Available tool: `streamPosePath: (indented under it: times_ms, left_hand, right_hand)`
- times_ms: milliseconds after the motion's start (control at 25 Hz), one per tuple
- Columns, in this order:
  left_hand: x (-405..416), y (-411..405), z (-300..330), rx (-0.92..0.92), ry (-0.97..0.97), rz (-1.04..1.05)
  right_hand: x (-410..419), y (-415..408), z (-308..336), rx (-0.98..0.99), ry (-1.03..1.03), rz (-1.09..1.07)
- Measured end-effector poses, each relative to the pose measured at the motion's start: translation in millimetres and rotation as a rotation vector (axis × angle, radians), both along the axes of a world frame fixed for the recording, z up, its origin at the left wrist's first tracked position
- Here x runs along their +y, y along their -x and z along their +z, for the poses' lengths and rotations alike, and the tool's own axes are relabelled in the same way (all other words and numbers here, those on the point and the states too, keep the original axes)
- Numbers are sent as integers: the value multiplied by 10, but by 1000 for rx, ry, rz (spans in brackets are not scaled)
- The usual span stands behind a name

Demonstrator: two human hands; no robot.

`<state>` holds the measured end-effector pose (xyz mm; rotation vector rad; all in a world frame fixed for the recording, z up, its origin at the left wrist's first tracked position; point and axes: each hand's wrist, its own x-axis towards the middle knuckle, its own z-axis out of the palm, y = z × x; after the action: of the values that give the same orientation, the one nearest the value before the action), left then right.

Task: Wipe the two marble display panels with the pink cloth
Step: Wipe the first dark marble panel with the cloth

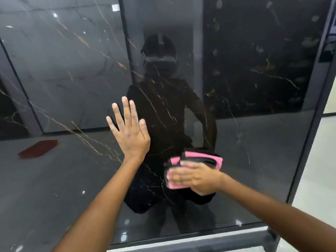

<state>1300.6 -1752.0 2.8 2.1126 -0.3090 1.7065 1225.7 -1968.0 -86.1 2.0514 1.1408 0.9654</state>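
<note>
Against the near dark marble panel [254, 151], low and right of centre: pink cloth [192, 171], folded into a thick pad, pinned flat under the right hand [194, 177]. Fingers of that hand stretched out over the cloth and pressing it to the stone; motion blur, so thumb position hard to tell. Left hand [131, 131] higher and to the left, fingers straight and spread, palm flat on the same panel, holding nothing, probably bracing.

Cloth: soft, light, limp, likely to slide freely on the glossy face. Best held as now, with a broad flat palm over the fold, since loose edges could flap or unfold. Panel: stiff, heavy-looking, polished and slippery, mirror-like enough to reflect the person; probably prone to fingerprints from the bare left palm. Nothing to lift there, only to press against.

Count: one pink cloth; two hands; one panel plainly under the hands, framed by a dark edge [307, 124] on the right. Second panel not clearly told apart from reflections. One red flat object [38, 148] at left, apparently a reflection.
</note>
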Motion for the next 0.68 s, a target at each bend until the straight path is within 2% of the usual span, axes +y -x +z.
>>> streamPosePath:
  times_ms: [40,80,120,200,240,280,320,360,440,520,560,600,680]
  left_hand:
    - [-2,-1,-1,2,1,1]
    - [-4,1,2,10,4,2]
    - [-7,10,7,12,7,2]
    - [-14,23,-15,14,10,-5]
    - [-12,26,-19,15,11,-10]
    - [-10,18,-8,9,13,-11]
    - [-10,15,4,2,17,-14]
    - [-17,23,-10,0,22,-31]
    - [-52,110,-205,25,43,-99]
    - [-54,274,-703,109,83,-162]
    - [-30,340,-989,153,102,-172]
    - [17,371,-1249,191,117,-168]
    - [144,317,-1627,247,127,-136]
  right_hand:
    - [-132,8,-3,38,99,3]
    - [-227,-37,180,-1,75,31]
    - [-271,-66,510,-71,-48,29]
    - [-274,-138,1247,-277,-445,4]
    - [-197,-168,1414,-326,-626,-11]
    - [-74,-191,1392,-358,-721,-21]
    - [36,-234,1143,-375,-713,-21]
    - [141,-249,727,-319,-610,-19]
    - [217,-154,-232,-104,-250,-30]
    - [59,20,-699,50,92,-57]
    - [-65,32,-642,76,147,-30]
    - [-165,16,-448,42,99,10]
    - [-367,-34,190,-140,-166,-6]
